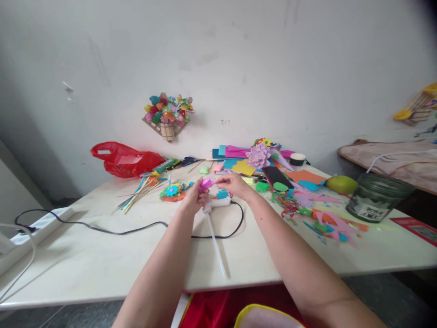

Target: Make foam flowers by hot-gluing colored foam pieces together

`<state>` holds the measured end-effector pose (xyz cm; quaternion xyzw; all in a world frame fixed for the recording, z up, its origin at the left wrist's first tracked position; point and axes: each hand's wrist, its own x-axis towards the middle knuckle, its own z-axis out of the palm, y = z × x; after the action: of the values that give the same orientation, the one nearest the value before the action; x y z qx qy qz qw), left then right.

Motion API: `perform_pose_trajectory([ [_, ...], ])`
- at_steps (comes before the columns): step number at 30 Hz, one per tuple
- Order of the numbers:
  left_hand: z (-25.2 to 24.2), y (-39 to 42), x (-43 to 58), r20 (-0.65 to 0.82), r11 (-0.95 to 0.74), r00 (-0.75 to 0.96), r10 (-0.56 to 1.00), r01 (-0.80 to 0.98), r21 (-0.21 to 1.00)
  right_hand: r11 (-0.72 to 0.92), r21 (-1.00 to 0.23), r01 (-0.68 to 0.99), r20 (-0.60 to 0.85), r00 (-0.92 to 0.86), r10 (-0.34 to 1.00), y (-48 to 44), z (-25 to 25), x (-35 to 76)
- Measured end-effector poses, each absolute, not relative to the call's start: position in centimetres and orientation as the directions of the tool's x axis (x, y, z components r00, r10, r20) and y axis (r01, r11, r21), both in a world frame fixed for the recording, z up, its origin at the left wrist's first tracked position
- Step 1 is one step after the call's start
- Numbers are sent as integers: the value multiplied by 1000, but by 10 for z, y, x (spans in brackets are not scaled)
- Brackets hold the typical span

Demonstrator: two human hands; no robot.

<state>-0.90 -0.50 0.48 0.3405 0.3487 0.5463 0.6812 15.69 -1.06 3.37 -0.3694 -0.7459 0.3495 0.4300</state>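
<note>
Two bare forearms reach over a pale table [112,259] toward a small, shiny purple piece [206,184], held up above the tabletop near the middle of the scene. The left hand [195,199] pinches it, the piece sitting at the fingertips and jutting out toward the right hand. The right hand [236,186] is raised just beside it, fingertips pointing at the piece's right edge; whether they touch it, are pressed together or pinch something tiny, I cannot tell. Beneath the hands lies a white glue gun [221,202], a translucent glue stick [216,248] running from it toward the person and a black cord [243,218] looping off its right end. Left of the left hand lie bright paper flowers [174,189]; right of the right forearm, colourful scraps [332,223] are scattered.
</note>
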Motion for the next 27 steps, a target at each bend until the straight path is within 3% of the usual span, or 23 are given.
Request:
perform_pose_trajectory([
  [5,5,-6,-9,-97,162,151,984,-510,845,523,-807,276,445,-299,844,-8,33,156],
  [12,5,-5,-10,-100,176,171,980,-517,838,452,-807,380,373,-266,889,-6,32,158],
  [17,4,-4,-10,-92,168,171,981,-511,843,472,-791,390,399,-256,881,-5,31,156],
  [24,4,-5,-9,-85,158,167,982,-493,856,508,-774,379,382,-361,851,-5,31,162],
  [27,4,-5,-9,-79,155,171,982,-490,858,584,-728,359,449,-394,802,-4,31,165],
])
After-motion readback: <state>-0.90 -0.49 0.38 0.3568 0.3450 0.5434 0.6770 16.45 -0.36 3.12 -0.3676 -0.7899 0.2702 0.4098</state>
